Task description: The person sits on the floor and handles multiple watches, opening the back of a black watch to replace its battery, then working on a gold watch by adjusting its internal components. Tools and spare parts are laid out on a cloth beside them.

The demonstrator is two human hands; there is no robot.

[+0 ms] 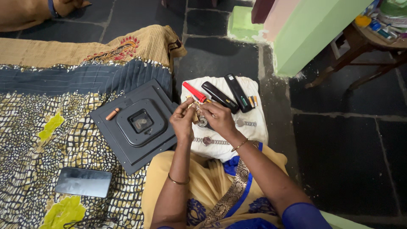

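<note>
Fingers of both hands meet over the white cloth (258, 131) spread on the person's lap, and that cloth is the thing to steer by. The left hand (183, 122) has its fingers (189, 106) drawn together in a pinch on a small wristwatch (201, 120), and the right hand (219, 118) closes on the same watch from the other side, fingertips pressed to it. The round face hangs just below the fingertips, above the cloth's left half; its strap is mostly hidden by the hands, so which way its long axis runs I cannot tell.

On the cloth's near edge, just below the hands, a second watch with a metal band (207, 141) lies flat, its band running left to right. A third watch (245, 123) lies to the right of the hands, also left to right.

Off the cloth's left edge, on the patterned bedspread (34, 140), a square grey wall clock (137, 125) lies face down, with an orange battery (112, 114) on its back. Nearer than the clock, a dark phone (83, 182) rests on the bedspread.

At the cloth's far edge lie a red torch (194, 92), two black remote controls (229, 95) slanting from far left to near right, and a couple of small batteries (252, 101) at the right.
</note>
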